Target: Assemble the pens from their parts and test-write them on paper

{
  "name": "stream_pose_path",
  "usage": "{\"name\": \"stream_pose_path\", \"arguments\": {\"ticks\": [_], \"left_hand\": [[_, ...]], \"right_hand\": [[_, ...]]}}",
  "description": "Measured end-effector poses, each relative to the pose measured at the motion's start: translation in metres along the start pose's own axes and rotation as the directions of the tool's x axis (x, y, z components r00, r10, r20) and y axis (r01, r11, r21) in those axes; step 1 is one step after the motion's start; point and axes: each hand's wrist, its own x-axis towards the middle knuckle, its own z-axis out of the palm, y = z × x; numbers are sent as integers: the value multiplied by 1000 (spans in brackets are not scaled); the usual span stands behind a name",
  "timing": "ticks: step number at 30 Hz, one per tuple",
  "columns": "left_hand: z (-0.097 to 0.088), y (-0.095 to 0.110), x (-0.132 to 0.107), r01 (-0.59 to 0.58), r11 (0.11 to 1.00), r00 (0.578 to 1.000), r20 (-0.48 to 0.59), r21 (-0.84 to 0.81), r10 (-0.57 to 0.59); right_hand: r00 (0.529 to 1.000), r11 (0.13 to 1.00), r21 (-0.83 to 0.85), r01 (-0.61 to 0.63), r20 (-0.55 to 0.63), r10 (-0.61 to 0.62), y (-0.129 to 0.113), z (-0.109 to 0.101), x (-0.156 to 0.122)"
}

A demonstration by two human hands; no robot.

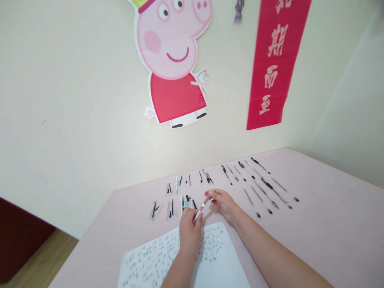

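Note:
A white pen (202, 207) with a red printed patch and a pinkish upper end is held slanted between my two hands, above the far edge of a handwritten sheet of paper (231, 262). My left hand (191, 228) is closed around its lower end, and the fingers cover part of the barrel. At the upper end, my right hand (222, 201) pinches it between thumb and fingertips. Just beyond my left hand lie pen parts (187, 199), partly hidden by it, in black, white and blue.
Several assembled pens (271, 190) lie in rows to the right on the pink tabletop (324, 224). Small groups of pen parts (172, 208) lie to the left and along the back. Behind the table stands a wall with a pig cutout (178, 98) and a red banner (274, 72).

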Motion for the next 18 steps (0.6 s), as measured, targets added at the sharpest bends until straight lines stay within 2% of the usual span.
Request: {"name": "stream_pose_path", "arguments": {"ticks": [7, 12, 15, 18], "left_hand": [[-1, -1, 0, -5, 1000, 1000, 19, -3, 5], [3, 1, -1, -12, 995, 999, 51, -101, 18], [4, 6, -3, -113, 982, 969, 201, -153, 143], [4, 10, -6, -209, 963, 897, 359, -172, 259]], "right_hand": [[999, 999, 37, -23, -22, 24, 0, 1, 0], [990, 977, 211, -40, -124, 68, -1, 0, 4], [986, 963, 267, -45, -143, 86, -3, -1, 5], [987, 972, 228, -51, -135, 84, -3, 0, 4]]}}
